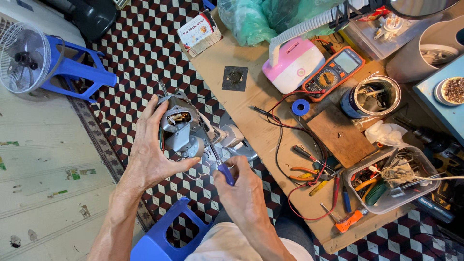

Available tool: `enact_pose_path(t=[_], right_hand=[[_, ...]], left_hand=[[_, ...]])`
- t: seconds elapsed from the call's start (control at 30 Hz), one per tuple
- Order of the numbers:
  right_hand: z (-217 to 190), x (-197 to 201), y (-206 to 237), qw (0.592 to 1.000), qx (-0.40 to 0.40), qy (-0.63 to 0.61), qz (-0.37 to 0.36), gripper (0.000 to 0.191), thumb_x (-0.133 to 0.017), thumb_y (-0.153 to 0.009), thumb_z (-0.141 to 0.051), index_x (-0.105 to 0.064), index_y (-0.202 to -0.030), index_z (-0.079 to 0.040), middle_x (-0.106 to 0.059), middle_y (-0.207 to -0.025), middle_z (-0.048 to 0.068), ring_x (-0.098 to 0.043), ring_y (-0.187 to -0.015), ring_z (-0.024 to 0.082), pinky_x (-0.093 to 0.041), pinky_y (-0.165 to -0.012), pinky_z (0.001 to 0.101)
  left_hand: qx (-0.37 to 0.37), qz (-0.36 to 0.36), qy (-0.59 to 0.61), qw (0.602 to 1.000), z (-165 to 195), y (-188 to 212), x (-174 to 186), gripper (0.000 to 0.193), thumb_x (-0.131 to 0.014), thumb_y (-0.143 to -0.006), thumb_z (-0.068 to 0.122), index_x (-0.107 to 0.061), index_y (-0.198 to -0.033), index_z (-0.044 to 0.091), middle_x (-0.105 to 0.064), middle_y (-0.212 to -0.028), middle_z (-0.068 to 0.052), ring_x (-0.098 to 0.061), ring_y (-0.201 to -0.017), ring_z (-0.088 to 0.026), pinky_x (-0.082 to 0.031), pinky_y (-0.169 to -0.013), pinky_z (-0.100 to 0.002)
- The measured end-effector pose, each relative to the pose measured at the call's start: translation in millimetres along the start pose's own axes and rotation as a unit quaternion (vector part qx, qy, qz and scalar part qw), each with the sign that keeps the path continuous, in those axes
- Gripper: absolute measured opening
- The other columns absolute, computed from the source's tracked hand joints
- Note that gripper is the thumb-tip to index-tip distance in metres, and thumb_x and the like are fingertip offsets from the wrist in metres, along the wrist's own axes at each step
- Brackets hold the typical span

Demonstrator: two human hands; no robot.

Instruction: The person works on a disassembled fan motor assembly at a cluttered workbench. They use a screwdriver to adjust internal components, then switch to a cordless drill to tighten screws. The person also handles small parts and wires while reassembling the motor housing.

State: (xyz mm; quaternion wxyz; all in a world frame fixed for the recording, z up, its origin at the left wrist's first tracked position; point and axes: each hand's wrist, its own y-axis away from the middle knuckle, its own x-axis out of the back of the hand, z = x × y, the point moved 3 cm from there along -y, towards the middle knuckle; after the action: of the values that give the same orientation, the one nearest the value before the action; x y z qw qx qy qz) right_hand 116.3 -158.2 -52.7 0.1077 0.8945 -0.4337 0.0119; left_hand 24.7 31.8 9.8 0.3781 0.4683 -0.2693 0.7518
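My left hand [151, 152] grips a grey metal electric motor [180, 126] with copper windings showing, held up over the tiled floor. My right hand [241, 191] holds a blue-handled screwdriver [221, 166] whose shaft points up into the motor's lower right side. A white and grey plastic housing [234, 140] lies just behind the motor, partly hidden by it.
A low wooden bench [270, 96] to the right carries an orange multimeter [333, 72], a pink and white box [292, 65], a metal can [374, 96], red and black leads, pliers and a clear tray of tools [386, 181]. Blue stools [164, 237] stand near; a fan [24, 58] sits on one at left.
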Motion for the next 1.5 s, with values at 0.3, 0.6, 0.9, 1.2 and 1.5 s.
enact_pose_path(t=[0.3,0.6,0.9,1.2,1.5], right_hand=[[35.3,2.7,-10.8,0.850,-0.383,-0.329,-0.151,0.034,-0.075,-0.096,-0.030,-0.063,-0.100,0.002,-0.062,-0.066,0.014,-0.049,-0.044,0.020,-0.032,-0.033,0.0313],[3.8,9.3,-1.7,0.993,-0.008,0.102,-0.051,0.032,-0.070,-0.093,-0.030,-0.069,-0.109,-0.003,-0.069,-0.072,0.007,-0.066,-0.057,0.016,-0.050,-0.049,0.0253],[-2.2,10.1,-2.8,0.992,0.047,0.116,-0.008,0.027,-0.067,-0.096,-0.025,-0.063,-0.112,-0.003,-0.062,-0.077,0.006,-0.057,-0.052,0.017,-0.039,-0.045,0.0290],[29.5,-0.1,-4.7,0.772,-0.389,-0.473,-0.169,0.031,-0.071,-0.095,-0.025,-0.069,-0.110,0.002,-0.063,-0.068,0.009,-0.051,-0.041,0.010,-0.035,-0.030,0.0231],[15.3,2.1,-3.0,0.974,-0.168,-0.119,-0.093,0.032,-0.064,-0.097,-0.026,-0.069,-0.113,0.001,-0.059,-0.069,0.004,-0.048,-0.042,0.011,-0.030,-0.036,0.0244]], left_hand=[[0.001,-0.006,-0.007,1.000,-4.5,-0.2,-2.2,0.133,-0.097,-0.046,0.046,-0.033,-0.155,0.002,-0.024,-0.163,-0.026,-0.028,-0.150,-0.044,-0.033,-0.119,-0.057],[0.020,-0.015,0.000,1.000,-3.8,0.6,-2.7,0.134,-0.095,-0.046,0.046,-0.031,-0.155,0.004,-0.023,-0.164,-0.025,-0.027,-0.151,-0.043,-0.032,-0.120,-0.057],[0.013,-0.015,0.010,1.000,-3.5,0.6,-0.2,0.132,-0.095,-0.048,0.046,-0.031,-0.156,0.004,-0.022,-0.164,-0.025,-0.026,-0.152,-0.043,-0.032,-0.120,-0.056],[0.012,-0.007,0.008,1.000,-4.0,0.4,-2.4,0.131,-0.096,-0.048,0.046,-0.033,-0.156,0.004,-0.024,-0.165,-0.024,-0.028,-0.152,-0.042,-0.035,-0.120,-0.055],[0.010,-0.003,0.000,1.000,-6.0,1.5,-6.0,0.133,-0.097,-0.046,0.045,-0.033,-0.155,0.003,-0.024,-0.164,-0.024,-0.028,-0.152,-0.041,-0.036,-0.120,-0.053]])
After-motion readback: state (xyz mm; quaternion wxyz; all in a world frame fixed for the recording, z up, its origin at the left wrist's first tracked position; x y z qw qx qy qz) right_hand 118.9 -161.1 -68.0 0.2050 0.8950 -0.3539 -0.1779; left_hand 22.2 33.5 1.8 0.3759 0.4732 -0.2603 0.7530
